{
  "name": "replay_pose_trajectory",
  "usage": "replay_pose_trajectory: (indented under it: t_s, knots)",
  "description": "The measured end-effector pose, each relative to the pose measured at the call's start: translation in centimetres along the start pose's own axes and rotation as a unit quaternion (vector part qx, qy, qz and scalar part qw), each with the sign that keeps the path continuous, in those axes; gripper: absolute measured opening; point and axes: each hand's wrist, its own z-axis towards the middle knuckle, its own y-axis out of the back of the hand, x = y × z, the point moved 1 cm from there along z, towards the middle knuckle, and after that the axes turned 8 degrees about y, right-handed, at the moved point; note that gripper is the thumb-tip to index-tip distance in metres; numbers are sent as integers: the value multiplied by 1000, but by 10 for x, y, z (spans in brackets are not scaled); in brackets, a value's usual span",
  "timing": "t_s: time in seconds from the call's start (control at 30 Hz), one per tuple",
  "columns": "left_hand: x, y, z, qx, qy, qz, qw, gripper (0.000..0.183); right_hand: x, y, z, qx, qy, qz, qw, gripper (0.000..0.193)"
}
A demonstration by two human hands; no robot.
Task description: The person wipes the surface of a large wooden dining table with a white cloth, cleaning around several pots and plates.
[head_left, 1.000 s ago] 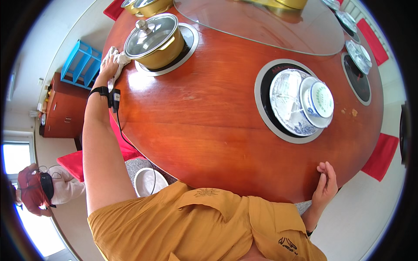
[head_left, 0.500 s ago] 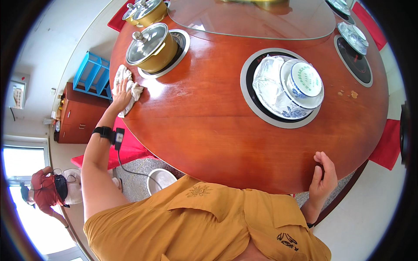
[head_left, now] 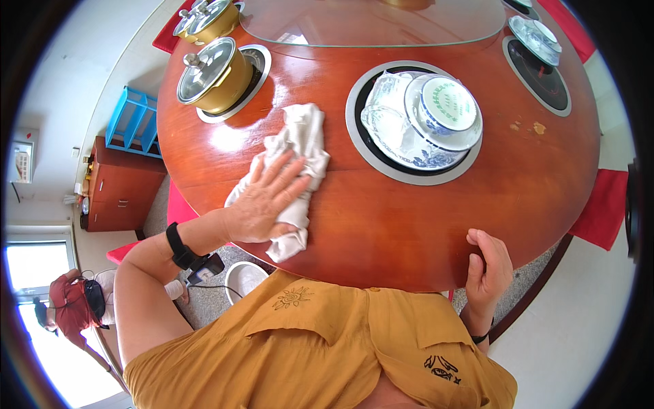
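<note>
My left hand [head_left: 269,198] lies flat with fingers spread on a crumpled white cloth [head_left: 304,140], pressing it against the glossy red-brown round table [head_left: 381,232]. Both hand and cloth are near the table's front left edge. At the front right edge hovers my right hand [head_left: 487,266], its fingers loosely curled, thumb apart and nothing in it. Between and beyond the hands, a plastic-wrapped stack of white and blue dishes with an upturned bowl [head_left: 449,105] rests on a round black hob plate [head_left: 361,146].
Left of the stack stands a gold pot with a glass lid [head_left: 214,75]; more gold pots [head_left: 211,20] are behind it. A glass turntable [head_left: 381,27] covers the middle. Brown crumbs [head_left: 539,128] lie at the right. A white basin [head_left: 245,279] is on the floor; a person [head_left: 71,307] stands far left.
My left hand has swept the cloth from the table's left edge rightward and nearer to me. The right hand keeps its loose curl at the table's edge. The view has shifted slightly.
</note>
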Motion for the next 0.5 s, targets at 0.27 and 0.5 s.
replay_pose_trajectory:
  t_s: [0.27,0.5]
  knots:
    - [-86,13,68,33,-312,-77,947,81,5,-4,2,-4,0,-38,999,25]
    - [-127,12,101,-43,-351,-100,930,69,8,-4,3,-20,-13,-66,998,29]
